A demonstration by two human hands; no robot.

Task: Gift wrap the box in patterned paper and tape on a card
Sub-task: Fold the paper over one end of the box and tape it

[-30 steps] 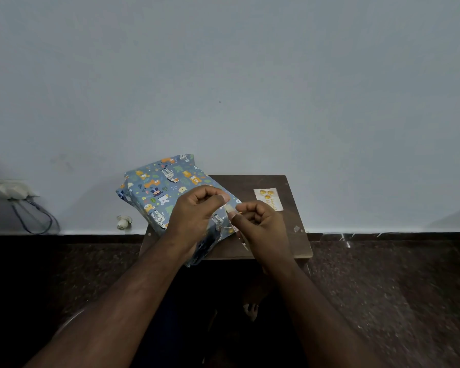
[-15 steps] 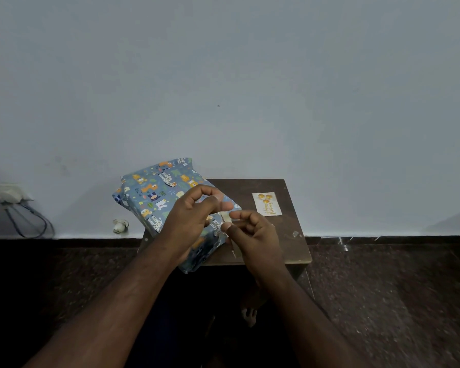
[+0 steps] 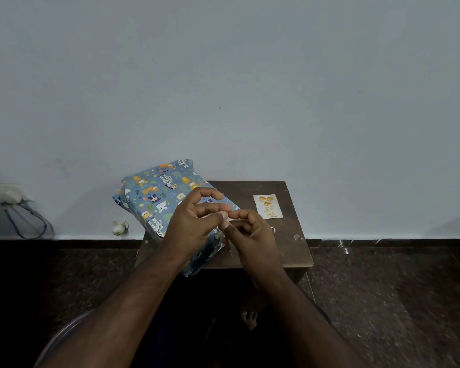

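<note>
Left hand (image 3: 194, 221): raised over the near end of the box, fingers curled, thumb and forefinger pinching one end of a small pale strip, most likely tape (image 3: 226, 223).
Right hand (image 3: 250, 235): just beside the left, at its 3 o'clock, fingertips touching it; fingers curled, pinching the other end of the same strip. Whether a tape roll sits in the palm cannot be told.
Box (image 3: 165, 200): already covered in blue animal-patterned paper, lying tilted on the left part of the stool, its far end overhanging the edge toward 11 o'clock, its near end hidden under the left hand.
Card (image 3: 267, 207): pale, with gold balloons and lettering, flat on the stool at 2 o'clock from the hands, apart from the box, untouched.
Stool (image 3: 295, 251): small, dark wood, against the wall.
Progress: wrapping looks essentially done; the seams under the hands are hidden. Left, by my judgement: free the tape piece, set the card on the box, tape it down.
Surroundings: wall socket with cables (image 3: 14, 205) far off at 9 o'clock; dark stone floor (image 3: 383, 301).
</note>
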